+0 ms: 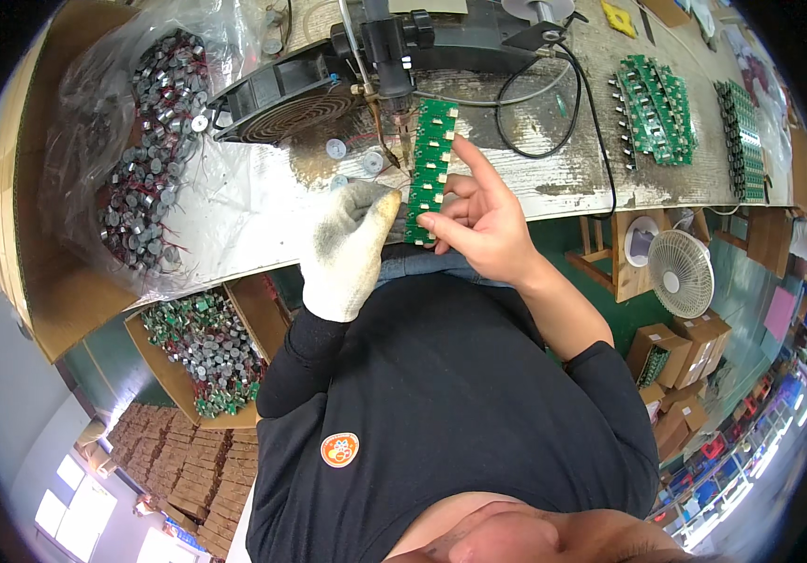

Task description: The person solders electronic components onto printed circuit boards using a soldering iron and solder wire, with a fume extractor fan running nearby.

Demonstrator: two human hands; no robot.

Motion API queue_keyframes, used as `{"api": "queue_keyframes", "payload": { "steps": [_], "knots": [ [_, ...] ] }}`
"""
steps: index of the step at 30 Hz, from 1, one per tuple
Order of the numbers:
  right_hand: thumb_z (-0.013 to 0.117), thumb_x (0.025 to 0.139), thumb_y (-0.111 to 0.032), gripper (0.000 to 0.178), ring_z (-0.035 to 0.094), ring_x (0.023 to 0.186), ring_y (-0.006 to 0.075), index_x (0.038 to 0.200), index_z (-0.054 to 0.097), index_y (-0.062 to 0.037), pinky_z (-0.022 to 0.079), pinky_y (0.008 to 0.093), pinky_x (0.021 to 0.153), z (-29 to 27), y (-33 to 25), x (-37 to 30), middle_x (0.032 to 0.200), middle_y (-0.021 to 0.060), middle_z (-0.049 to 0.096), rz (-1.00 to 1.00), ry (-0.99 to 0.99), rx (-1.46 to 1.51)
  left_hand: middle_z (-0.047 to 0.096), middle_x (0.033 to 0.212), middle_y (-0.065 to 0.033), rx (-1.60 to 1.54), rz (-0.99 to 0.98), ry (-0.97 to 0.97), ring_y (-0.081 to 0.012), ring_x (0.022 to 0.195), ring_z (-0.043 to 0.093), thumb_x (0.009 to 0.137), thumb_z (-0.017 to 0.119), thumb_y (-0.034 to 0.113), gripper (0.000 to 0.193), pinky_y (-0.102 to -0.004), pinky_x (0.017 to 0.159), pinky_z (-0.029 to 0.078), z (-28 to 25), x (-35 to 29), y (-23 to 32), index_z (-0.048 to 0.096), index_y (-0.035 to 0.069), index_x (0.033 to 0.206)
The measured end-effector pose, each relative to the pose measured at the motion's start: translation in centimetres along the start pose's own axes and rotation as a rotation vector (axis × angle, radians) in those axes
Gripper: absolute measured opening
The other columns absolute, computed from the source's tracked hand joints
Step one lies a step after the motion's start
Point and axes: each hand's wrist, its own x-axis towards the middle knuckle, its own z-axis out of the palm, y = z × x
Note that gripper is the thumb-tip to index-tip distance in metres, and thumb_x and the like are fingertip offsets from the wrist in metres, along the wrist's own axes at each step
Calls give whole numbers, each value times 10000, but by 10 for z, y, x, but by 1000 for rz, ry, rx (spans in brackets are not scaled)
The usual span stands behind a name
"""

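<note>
My right hand (483, 220) grips a long green circuit board (433, 155) by its right edge, thumb on top and index finger stretched along the side. Small pale connectors run down the board. My left hand (352, 246), in a white knit glove with stained fingertips, is closed in a pinch close to the board's left edge; what it pinches is hidden. Just left of the board's upper half, the tip of a soldering machine (405, 155) points down. Several small round metal motors, one of them a grey disc (336, 148), lie on the table beside the glove.
A black blower fan (295, 111) stands behind the left hand. Plastic-lined cardboard at left holds many wired motors (145, 169); a lower box (199, 361) holds more with boards. Stacked green boards (658, 108) lie right, past a black cable (600, 131). A white fan (680, 272) stands beyond.
</note>
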Motion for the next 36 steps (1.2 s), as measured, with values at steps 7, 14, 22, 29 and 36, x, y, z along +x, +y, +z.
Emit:
{"api": "queue_keyframes", "payload": {
  "steps": [7, 14, 22, 29, 36],
  "knots": [
    [617, 826, 102, 870, 627, 722, 138, 1506, 115, -105, 538, 252, 554, -2, 10, -2, 1000, 150, 595, 4, -22, -88, 645, 798, -47, 151, 74, 50, -97, 712, 585, 907, 636, 173, 202, -261, 637, 475, -3, -1, -11, 649, -27, 936],
    [624, 825, 94, 871, 621, 686, 141, 1505, 115, -102, 532, 261, 545, -2, 9, -4, 905, 124, 587, 26, -11, -68, 646, 826, -49, 49, 25, 37, -104, 710, 592, 908, 636, 159, 190, -255, 646, 486, 0, -3, -10, 636, -24, 960],
    [622, 822, 99, 873, 617, 681, 132, 1504, 115, -102, 532, 255, 543, -1, 9, -5, 880, 104, 573, 29, -16, -65, 652, 866, -56, 33, 28, 61, -106, 739, 605, 925, 611, 157, 179, -253, 661, 496, 3, 2, -12, 622, -8, 992],
    [665, 828, 26, 822, 636, 691, 127, 1486, 180, -62, 531, 251, 551, 0, 12, -3, 897, 104, 568, -9, 11, -46, 641, 827, -57, -15, 17, 48, -99, 726, 597, 917, 623, 162, 188, -253, 646, 495, 0, 6, -18, 611, -18, 971],
    [665, 823, 33, 828, 636, 697, 127, 1487, 180, -64, 532, 248, 557, 1, 6, -4, 886, 99, 567, -2, 6, -30, 649, 856, -67, 52, 43, 31, -118, 731, 621, 929, 609, 161, 174, -255, 650, 515, 0, 4, -12, 602, -9, 966]
  ]
}}
